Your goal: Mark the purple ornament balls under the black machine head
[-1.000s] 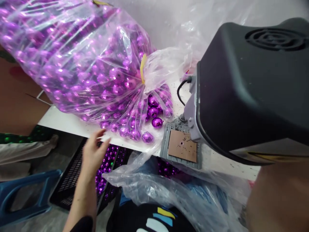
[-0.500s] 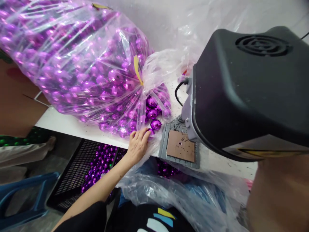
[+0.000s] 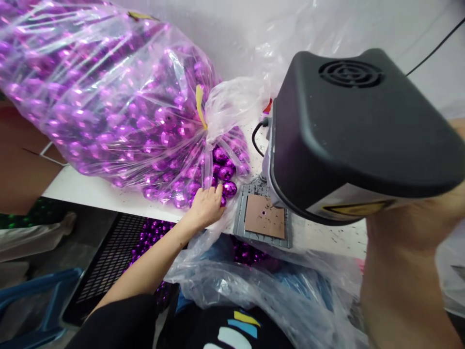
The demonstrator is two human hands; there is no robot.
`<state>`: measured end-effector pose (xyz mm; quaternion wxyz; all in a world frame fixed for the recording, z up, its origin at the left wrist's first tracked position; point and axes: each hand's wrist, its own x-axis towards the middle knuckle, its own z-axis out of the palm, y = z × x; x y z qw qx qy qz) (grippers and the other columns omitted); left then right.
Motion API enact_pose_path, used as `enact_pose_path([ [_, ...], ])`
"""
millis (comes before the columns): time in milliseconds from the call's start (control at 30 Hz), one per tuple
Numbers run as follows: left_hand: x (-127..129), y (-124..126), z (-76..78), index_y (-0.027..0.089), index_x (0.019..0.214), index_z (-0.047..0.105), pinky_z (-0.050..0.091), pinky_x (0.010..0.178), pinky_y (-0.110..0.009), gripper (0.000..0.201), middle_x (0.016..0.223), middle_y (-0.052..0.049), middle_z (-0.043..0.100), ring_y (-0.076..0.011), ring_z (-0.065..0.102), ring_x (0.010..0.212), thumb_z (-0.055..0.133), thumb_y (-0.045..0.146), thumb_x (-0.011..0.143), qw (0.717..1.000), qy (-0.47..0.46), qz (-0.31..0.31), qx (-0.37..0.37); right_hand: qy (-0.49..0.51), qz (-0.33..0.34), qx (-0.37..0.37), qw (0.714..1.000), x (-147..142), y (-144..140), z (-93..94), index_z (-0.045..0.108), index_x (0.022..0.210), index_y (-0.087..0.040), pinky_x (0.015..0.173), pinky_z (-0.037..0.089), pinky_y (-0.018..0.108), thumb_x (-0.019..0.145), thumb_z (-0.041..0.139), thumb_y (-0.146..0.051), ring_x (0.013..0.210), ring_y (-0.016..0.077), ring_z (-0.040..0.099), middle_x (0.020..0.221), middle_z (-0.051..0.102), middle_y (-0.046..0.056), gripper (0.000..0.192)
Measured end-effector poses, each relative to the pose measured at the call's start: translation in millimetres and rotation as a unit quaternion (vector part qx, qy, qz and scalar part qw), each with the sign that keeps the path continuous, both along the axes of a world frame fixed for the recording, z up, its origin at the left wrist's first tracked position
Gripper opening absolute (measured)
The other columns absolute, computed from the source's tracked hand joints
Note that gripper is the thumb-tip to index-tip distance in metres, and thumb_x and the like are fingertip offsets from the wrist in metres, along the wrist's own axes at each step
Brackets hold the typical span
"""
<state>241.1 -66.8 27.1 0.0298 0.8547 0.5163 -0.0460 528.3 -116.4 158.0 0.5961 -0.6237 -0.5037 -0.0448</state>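
Observation:
My left hand is at the mouth of a clear plastic bag packed with shiny purple faceted balls. Its fingers are curled, and a purple ball shows between index finger and thumb. Beside it lies another purple ball. To the right stands a bench drill press with a black housing. Its grey base carries a brown board with a small hole. My right hand is behind the housing on the far right; its fingers are hidden.
A yellow tie cinches the bag. Below the white table is a black crate with more purple balls. A blue stool stands at lower left. Clear plastic sheeting covers my lap. Dark shavings dot the tabletop.
The view has shifted, so the bag and drill press sit further left. My left fingers have curled in closer around the ball. More of my right hand and wrist shows.

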Motion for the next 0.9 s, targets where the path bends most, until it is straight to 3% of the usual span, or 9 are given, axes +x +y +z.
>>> enact_pose_path([
  [167, -16.9, -3.8, 7.0, 0.017, 0.13, 0.054, 0.053, 0.089, -0.042, 0.049, 0.127, -0.016, 0.056, -0.0286, 0.065, 0.105, 0.069, 0.026, 0.084, 0.978, -0.204, 0.041, 0.0, 0.021, 0.018, 0.024, 0.999, -8.7, -0.6, 6.4, 0.056, 0.081, -0.013, 0.061, 0.026, 0.024, 0.093, 0.053, -0.054, 0.069, 0.0011, 0.04, 0.07, 0.04, 0.0, 0.043],
  [267, -24.4, -13.7, 14.1, 0.022, 0.13, 0.054, 0.054, 0.087, -0.038, 0.051, 0.123, -0.01, 0.059, -0.0226, 0.064, 0.102, 0.074, 0.035, 0.084, 0.926, -0.364, 0.097, 0.0, 0.02, 0.01, 0.02, 1.0, -10.8, -1.2, 8.6, 0.054, 0.079, -0.013, 0.062, 0.025, 0.024, 0.094, 0.051, -0.053, 0.071, 0.0015, 0.04, 0.07, 0.038, 0.001, 0.043],
  [400, -16.6, -41.9, 17.1, 0.025, 0.131, 0.056, 0.053, 0.084, -0.036, 0.057, 0.116, -0.006, 0.066, -0.0203, 0.064, 0.095, 0.078, 0.044, 0.082, 0.858, -0.483, 0.176, 0.014, 0.008, -0.001, 0.011, 1.0, -9.9, -1.7, 7.3, 0.053, 0.08, -0.013, 0.061, 0.026, 0.023, 0.095, 0.048, -0.054, 0.067, -0.0002, 0.037, 0.069, 0.038, 0.0, 0.044],
  [467, -5.8, -54.7, 13.0, 0.027, 0.132, 0.057, 0.053, 0.082, -0.032, 0.055, 0.118, -0.006, 0.066, -0.0196, 0.064, 0.096, 0.076, 0.043, 0.083, 0.786, -0.582, 0.189, -0.088, -0.008, 0.004, 0.015, 1.0, -8.0, -1.5, 4.6, 0.052, 0.082, -0.013, 0.062, 0.026, 0.024, 0.096, 0.044, -0.056, 0.063, -0.0014, 0.033, 0.067, 0.036, -0.002, 0.046],
  [600, 18.7, -60.7, -2.6, 0.024, 0.132, 0.056, 0.05, 0.063, -0.025, 0.056, 0.103, -0.006, 0.07, -0.0159, 0.069, 0.079, 0.075, 0.042, 0.083, 0.557, -0.702, 0.195, -0.4, -0.021, 0.016, 0.027, 0.999, -6.0, -1.0, 1.3, 0.054, 0.085, -0.013, 0.063, 0.027, 0.024, 0.097, 0.042, -0.056, 0.062, -0.0019, 0.034, 0.066, 0.036, -0.003, 0.046],
  [667, 29.2, -56.3, -9.9, 0.021, 0.125, 0.056, 0.048, 0.057, -0.023, 0.055, 0.097, -0.006, 0.07, -0.0172, 0.071, 0.076, 0.077, 0.047, 0.081, 0.501, -0.709, 0.195, -0.456, 0.005, 0.028, 0.028, 0.999, -7.1, -1.0, 2.5, 0.054, 0.084, -0.012, 0.062, 0.028, 0.021, 0.096, 0.045, -0.055, 0.064, -0.002, 0.036, 0.069, 0.038, -0.002, 0.046],
  [733, 38.4, -51.5, -15.3, 0.019, 0.117, 0.056, 0.045, 0.051, -0.021, 0.057, 0.087, -0.004, 0.07, -0.0166, 0.071, 0.068, 0.078, 0.054, 0.079, 0.515, -0.699, 0.196, -0.456, 0.024, 0.034, 0.03, 0.999, -9.0, -0.9, 5.0, 0.052, 0.081, -0.01, 0.061, 0.029, 0.018, 0.095, 0.05, -0.054, 0.066, -0.002, 0.037, 0.071, 0.039, -0.002, 0.046],
  [833, 49.9, -48.2, -20.6, 0.018, 0.112, 0.058, 0.036, 0.044, -0.02, 0.059, 0.069, 0.003, 0.064, -0.0097, 0.057, 0.048, 0.075, 0.063, 0.077, 0.596, -0.663, 0.2, -0.407, 0.031, 0.036, 0.035, 0.998, -11.6, -0.4, 8.1, 0.052, 0.08, -0.009, 0.062, 0.029, 0.016, 0.094, 0.052, -0.054, 0.067, -0.0011, 0.038, 0.069, 0.039, -0.002, 0.047],
  [900, 55.8, -48.6, -23.5, 0.017, 0.111, 0.062, 0.04, 0.048, -0.021, 0.056, 0.074, 0.001, 0.066, -0.0097, 0.056, 0.052, 0.073, 0.062, 0.079, 0.651, -0.649, 0.19, -0.345, 0.03, 0.037, 0.039, 0.998, -12.5, -0.1, 8.7, 0.052, 0.08, -0.009, 0.063, 0.03, 0.017, 0.094, 0.052, -0.053, 0.068, -0.0003, 0.039, 0.068, 0.039, -0.002, 0.047],
])
